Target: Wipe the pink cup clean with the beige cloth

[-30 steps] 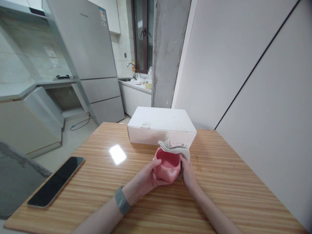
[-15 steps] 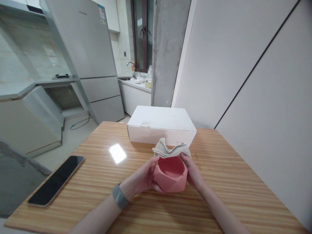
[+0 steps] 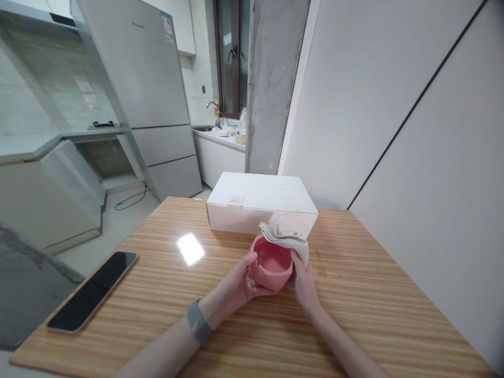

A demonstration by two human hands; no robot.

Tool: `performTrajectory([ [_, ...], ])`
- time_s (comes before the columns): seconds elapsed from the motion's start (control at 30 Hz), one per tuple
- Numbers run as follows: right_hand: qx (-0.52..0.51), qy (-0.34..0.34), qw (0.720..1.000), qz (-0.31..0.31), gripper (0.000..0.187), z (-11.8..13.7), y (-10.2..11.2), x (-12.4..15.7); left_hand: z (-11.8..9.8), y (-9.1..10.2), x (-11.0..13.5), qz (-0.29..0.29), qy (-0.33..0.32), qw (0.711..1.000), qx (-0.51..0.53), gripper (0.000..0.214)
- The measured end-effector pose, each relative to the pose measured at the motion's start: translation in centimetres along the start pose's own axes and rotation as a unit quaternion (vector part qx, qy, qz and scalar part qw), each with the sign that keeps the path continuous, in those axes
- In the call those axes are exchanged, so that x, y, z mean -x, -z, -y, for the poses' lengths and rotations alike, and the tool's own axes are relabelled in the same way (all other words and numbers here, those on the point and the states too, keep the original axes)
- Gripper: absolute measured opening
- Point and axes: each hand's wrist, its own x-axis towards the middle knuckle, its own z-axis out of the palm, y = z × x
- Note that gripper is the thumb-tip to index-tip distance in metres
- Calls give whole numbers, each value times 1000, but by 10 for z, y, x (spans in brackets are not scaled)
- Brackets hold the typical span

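My left hand point(image 3: 240, 283) cups the faceted pink ceramic bowl point(image 3: 271, 263) just above the striped wooden table point(image 3: 157, 294); my right hand point(image 3: 302, 281) presses a folded grey cloth point(image 3: 289, 242) on its far rim, fingers seemingly clenched around it, near the white cardboard box point(image 3: 260, 205)

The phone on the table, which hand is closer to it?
Left. The left hand grips the pink bowl on the side facing the phone; the right hand is beyond the bowl.

We're looking at a striped wooden worktop point(image 3: 157, 299) here. A white box point(image 3: 260, 205) is sitting at its far edge, and a dark phone point(image 3: 92, 298) is lying flat near the left edge, screen up.
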Motion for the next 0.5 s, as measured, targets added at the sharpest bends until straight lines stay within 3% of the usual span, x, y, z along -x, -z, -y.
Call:
performTrajectory([
  [0.17,-15,-9,1000,16,31,0,8,-6,1,5,0,19,24,999,10,44],
  [0.33,-29,-60,996,65,33,7,17,-17,-8,5,0,6,99,995,30,59],
  [0.5,-37,-94,989,111,33,8,20,-16,-8,9,2,38,106,993,-41,44],
])
